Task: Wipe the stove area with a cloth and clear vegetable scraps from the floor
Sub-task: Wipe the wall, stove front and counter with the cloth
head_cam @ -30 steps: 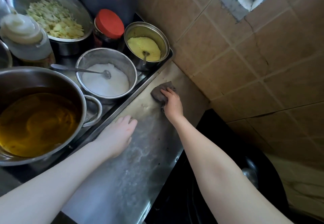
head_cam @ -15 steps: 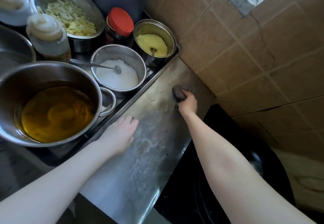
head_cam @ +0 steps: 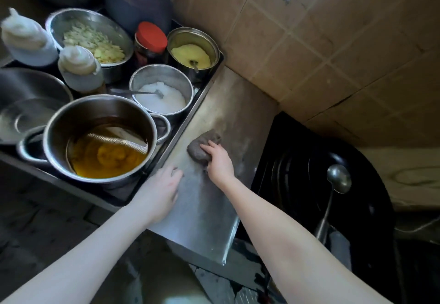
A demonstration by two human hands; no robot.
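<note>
**Cloth under the right hand on the steel strip**

The right hand (head_cam: 220,160) lies palm down on a dark grey cloth (head_cam: 201,145), its fingers bent over the bunched lump and gripping it against the steel table (head_cam: 204,220). The cloth is wadded rather than spread. Its longer side runs across the strip, from the tray side toward the wok side, and the uncovered part sticks out ahead of the fingertips toward the wall.

The left hand (head_cam: 159,191) rests flat just beside it, nearer the person. Its fingers are straight and close together, holding nothing, with the fingertips near the tray rim (head_cam: 190,118).

The table here is a narrow strip. On its left runs the raised rim of the tray, which carries a pot of amber oil (head_cam: 102,153), a pot of white grains (head_cam: 162,96), a pot of yellow powder (head_cam: 191,54), a red-lidded jar (head_cam: 150,38), a bowl of chopped vegetable (head_cam: 94,41) and two squeeze bottles (head_cam: 79,70). On its right the strip drops off beside a black wok (head_cam: 357,208) with a metal ladle (head_cam: 338,179) in it. The far end meets the tiled wall (head_cam: 333,53).

Bare steel lies open between the cloth and the wall, and also from the hands back to the front edge.
</note>
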